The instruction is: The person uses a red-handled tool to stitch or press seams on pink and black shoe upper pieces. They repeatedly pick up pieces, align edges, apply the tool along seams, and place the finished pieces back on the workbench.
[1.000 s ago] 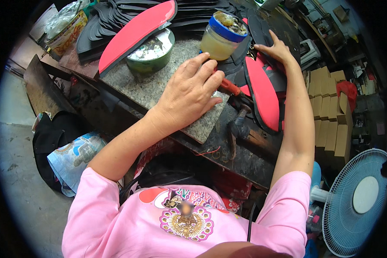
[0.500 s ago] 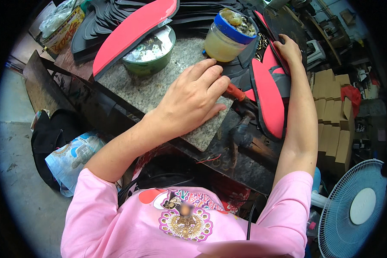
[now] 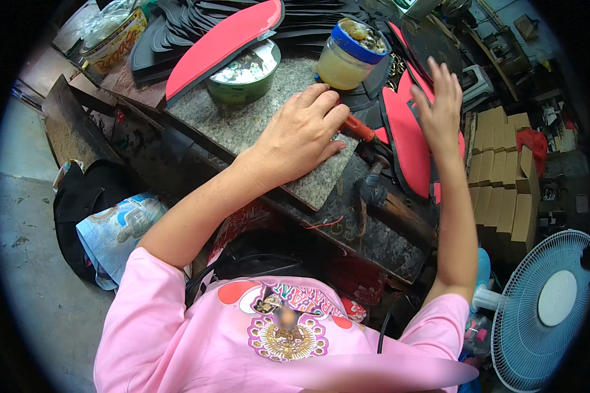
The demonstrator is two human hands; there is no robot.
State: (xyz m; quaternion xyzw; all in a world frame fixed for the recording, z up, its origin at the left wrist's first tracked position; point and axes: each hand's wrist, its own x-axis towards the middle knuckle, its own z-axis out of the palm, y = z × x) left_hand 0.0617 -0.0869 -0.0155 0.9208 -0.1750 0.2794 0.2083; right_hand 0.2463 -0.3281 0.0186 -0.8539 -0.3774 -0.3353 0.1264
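My left hand (image 3: 298, 134) rests palm down on the speckled stone slab (image 3: 246, 124). Its fingers are lightly curled with the thumb apart, their tips beside the red handle (image 3: 359, 128) of a tool whose far part is hard to make out. My right hand (image 3: 442, 108) is raised and open, fingers spread, above red-pink shoe soles (image 3: 406, 141) with dark edges; nothing shows in it. A blue-rimmed jar of pale yellow stuff (image 3: 347, 59) stands beyond my left fingers. Another red-pink sole (image 3: 223, 46) lies across a green bowl (image 3: 242, 88) with white residue inside.
A hammer (image 3: 377, 190) lies near the bench front. Dark stacked sheets (image 3: 196, 33) fill the back. Cartons (image 3: 498, 170) and a fan (image 3: 544, 308) stand at the right. A bag with blue cloth (image 3: 121, 226) hangs at the left, beside a printed bucket (image 3: 115, 42).
My right hand has lifted off the far end of the soles and its fingers have spread. My left hand stays on the slab. The whole view has shifted slightly.
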